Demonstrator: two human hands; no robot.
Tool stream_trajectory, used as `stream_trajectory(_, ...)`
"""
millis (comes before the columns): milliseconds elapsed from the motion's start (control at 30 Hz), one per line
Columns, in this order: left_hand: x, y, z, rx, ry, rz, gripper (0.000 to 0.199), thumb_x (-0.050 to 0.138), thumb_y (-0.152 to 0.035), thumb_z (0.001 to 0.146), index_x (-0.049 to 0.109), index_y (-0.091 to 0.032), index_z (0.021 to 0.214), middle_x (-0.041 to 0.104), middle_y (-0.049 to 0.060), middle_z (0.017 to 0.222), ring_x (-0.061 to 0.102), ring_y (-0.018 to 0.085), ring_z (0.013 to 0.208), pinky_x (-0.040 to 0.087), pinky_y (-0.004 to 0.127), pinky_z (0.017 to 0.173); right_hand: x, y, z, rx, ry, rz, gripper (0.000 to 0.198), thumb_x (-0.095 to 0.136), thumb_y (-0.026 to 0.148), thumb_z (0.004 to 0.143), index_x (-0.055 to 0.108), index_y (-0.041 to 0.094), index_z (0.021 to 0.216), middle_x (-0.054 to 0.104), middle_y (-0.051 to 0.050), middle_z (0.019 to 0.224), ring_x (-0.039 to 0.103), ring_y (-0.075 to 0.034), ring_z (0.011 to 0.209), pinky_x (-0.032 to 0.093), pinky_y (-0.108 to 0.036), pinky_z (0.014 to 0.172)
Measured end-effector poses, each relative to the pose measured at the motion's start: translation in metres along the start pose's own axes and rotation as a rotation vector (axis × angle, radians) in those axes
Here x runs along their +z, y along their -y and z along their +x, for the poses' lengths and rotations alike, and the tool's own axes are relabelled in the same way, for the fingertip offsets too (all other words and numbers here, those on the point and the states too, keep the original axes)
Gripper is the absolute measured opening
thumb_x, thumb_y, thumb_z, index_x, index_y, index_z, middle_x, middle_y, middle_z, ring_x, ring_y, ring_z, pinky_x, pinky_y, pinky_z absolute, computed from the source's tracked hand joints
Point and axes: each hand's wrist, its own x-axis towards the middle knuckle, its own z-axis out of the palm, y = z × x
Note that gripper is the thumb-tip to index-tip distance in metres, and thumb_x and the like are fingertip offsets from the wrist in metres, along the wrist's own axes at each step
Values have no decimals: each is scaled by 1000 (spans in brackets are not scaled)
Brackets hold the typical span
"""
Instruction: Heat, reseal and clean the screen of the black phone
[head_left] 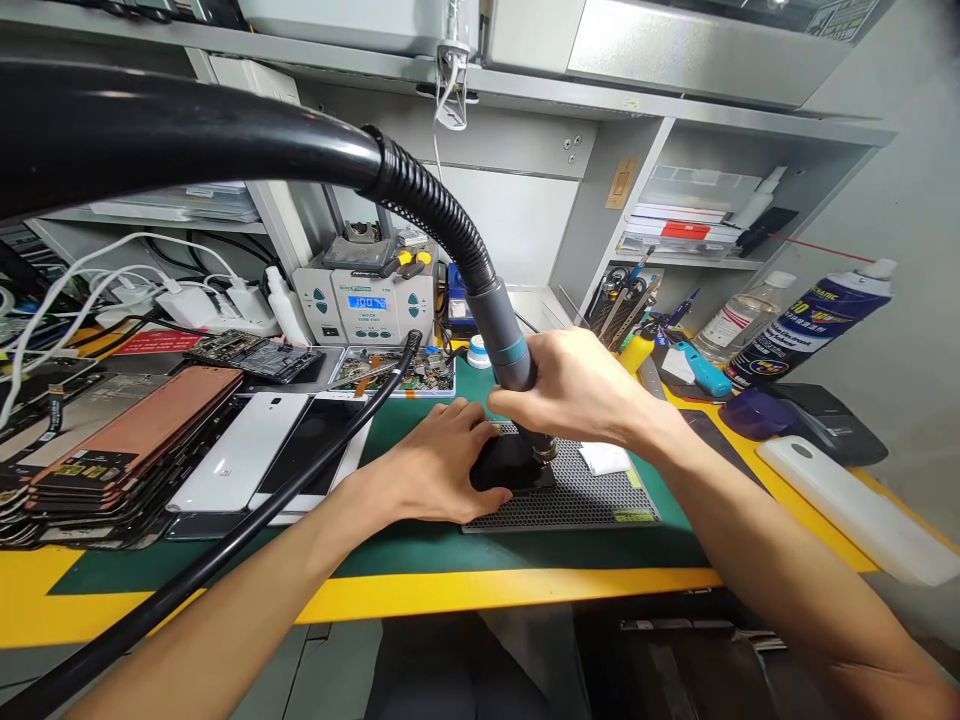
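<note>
My right hand point(574, 385) is wrapped round the grey handle of a hot air gun point(501, 325), which points down. Its metal nozzle point(545, 452) is over the right end of a black phone point(506, 465). The phone lies flat on a grey perforated pad point(585, 505). My left hand point(442, 460) grips the phone's left end, fingers on the far side and thumb on the near side. Part of the phone is hidden under this hand. A folded white tissue point(604, 458) sits on the pad to the right.
The gun's black hose point(225, 130) arches overhead; another black cable point(300, 475) crosses at left. Phones and phone parts point(127, 440) are stacked at left. A soldering station point(365, 300) and a tray of circuit boards point(420, 372) stand behind. Bottles and a spray can point(810, 320) stand at right.
</note>
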Motion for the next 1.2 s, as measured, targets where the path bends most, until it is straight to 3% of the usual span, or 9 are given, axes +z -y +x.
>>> stream_trajectory(1200, -1, -3, -1, 7, -38, 28, 53, 71, -48, 77, 63, -20, 122, 60, 13, 131, 54, 35, 124, 46, 51, 105, 2, -3, 8, 17, 7, 22, 32, 62, 37, 73, 37, 22, 59, 33, 9, 47, 23, -8, 46, 21, -27, 46)
